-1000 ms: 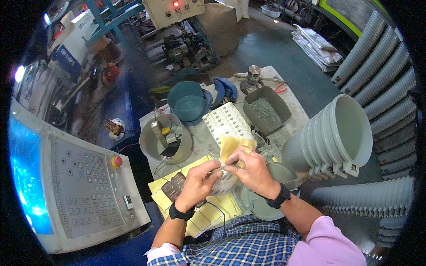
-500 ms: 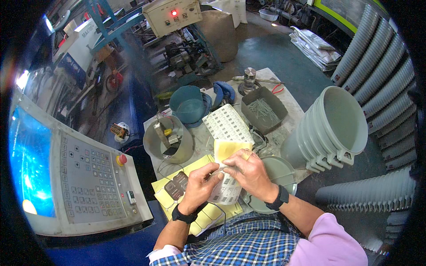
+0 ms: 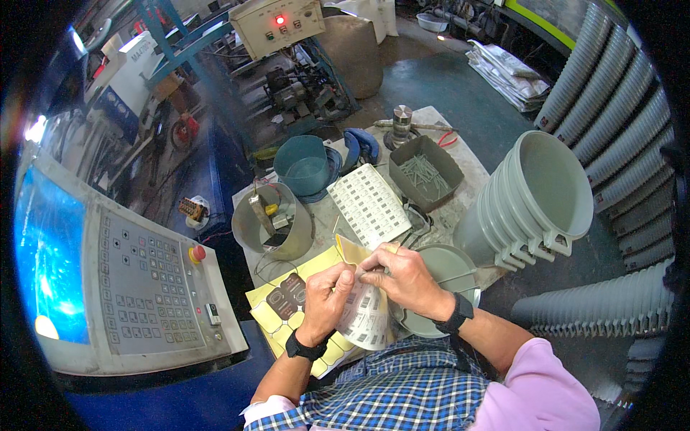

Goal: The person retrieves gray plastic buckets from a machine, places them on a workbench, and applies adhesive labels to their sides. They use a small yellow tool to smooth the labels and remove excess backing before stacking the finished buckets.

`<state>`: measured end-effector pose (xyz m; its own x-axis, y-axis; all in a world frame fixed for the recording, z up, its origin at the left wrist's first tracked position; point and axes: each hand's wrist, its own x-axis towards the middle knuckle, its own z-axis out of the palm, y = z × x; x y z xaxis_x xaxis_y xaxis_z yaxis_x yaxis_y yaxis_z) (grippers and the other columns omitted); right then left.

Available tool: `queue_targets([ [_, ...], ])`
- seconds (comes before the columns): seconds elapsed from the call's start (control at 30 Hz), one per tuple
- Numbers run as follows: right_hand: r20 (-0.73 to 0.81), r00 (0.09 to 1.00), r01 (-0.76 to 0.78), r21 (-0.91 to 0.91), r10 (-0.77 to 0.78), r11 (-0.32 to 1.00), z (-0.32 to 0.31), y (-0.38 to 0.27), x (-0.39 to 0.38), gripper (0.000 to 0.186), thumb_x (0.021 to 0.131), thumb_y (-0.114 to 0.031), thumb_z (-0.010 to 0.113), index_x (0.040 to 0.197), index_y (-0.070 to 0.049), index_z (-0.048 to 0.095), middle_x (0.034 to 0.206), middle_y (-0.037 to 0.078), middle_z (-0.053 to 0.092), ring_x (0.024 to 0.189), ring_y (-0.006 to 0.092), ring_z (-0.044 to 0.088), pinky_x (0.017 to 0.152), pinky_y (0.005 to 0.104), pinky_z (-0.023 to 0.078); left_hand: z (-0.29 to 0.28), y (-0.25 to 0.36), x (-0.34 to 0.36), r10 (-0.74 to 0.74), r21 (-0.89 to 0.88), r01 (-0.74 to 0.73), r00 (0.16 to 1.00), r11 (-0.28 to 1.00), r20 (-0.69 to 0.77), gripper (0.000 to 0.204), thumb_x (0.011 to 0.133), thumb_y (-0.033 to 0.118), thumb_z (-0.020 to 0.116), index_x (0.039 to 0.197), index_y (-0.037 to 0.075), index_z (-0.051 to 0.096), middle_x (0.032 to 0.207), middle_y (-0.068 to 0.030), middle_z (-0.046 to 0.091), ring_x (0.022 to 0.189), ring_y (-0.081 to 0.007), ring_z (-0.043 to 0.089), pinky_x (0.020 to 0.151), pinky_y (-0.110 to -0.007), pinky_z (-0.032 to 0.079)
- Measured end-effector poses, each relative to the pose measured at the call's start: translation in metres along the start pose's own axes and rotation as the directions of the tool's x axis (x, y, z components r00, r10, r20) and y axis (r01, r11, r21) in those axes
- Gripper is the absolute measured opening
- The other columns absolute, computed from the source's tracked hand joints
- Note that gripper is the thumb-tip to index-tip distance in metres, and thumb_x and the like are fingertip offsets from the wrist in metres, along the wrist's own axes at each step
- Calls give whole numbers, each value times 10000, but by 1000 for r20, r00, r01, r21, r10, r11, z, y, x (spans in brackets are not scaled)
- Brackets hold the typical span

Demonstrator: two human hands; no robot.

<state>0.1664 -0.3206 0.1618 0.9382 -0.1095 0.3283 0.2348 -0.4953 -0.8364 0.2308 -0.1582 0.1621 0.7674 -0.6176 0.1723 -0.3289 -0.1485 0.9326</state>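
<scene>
label sheet [image 3: 365, 316] in fingers [image 3: 382, 260]; bin [image 3: 447, 189] holds sticks [image 3: 424, 172]

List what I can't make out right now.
Head view:
Held printed sheet: pinched edge, hidden by left hand and right hand.
Yellow sheet: part hidden behind the left hand.
Screen: contents washed out by glare.
Ribbed grey stacks: partly cut off by the dark rim.

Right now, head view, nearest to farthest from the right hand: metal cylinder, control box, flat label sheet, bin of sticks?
1. Flat label sheet: just ahead, slightly left of the right hand.
2. Bin of sticks: ahead, slightly right.
3. Metal cylinder: ahead, just beyond the bin.
4. Control box: beyond the table, to the left.
</scene>
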Motion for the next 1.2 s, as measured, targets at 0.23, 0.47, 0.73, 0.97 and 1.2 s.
queue_targets([
  [0.23,-24,999,28,-89,-31,996,5,-5,-6,194,759,-99,694,800,-29,518,739,119,583,713,307,585,650,393,451,0,-11,-7,-51,-79,49,998,996,-26,471,945,415,477,784,-16,580,619,-51,513,588,-119,455,547,-268,379],
  [0.47,41,995,97,-166,-92,981,13,3,-12,220,755,-94,708,879,-30,538,750,103,576,748,295,576,682,377,447,5,-22,-3,-207,-356,213,977,910,57,268,924,255,570,866,-6,591,740,12,557,691,-49,468,607,-211,389],
  [0.73,-79,997,-20,-112,11,994,15,7,-15,291,766,-188,705,976,-13,606,914,143,606,927,326,571,823,393,454,9,-29,-11,-222,-289,210,975,934,-11,191,919,161,579,962,-21,617,798,-17,623,726,-63,526,645,-220,436],
  [0.97,-46,992,-122,-39,120,992,17,7,-14,211,753,-151,716,870,-16,605,850,134,619,813,299,603,708,371,476,14,-33,-19,-241,-298,205,966,932,-92,184,907,149,594,952,-27,624,799,-25,635,726,-67,538,642,-215,433],
  [1.2,-245,938,147,-360,-245,921,30,7,-21,178,706,-98,732,801,-50,589,826,71,620,762,256,604,672,361,475,20,-25,-21,-363,-537,235,920,810,-144,181,905,160,600,935,-18,617,806,-10,610,704,-50,516,638,-202,420],
])
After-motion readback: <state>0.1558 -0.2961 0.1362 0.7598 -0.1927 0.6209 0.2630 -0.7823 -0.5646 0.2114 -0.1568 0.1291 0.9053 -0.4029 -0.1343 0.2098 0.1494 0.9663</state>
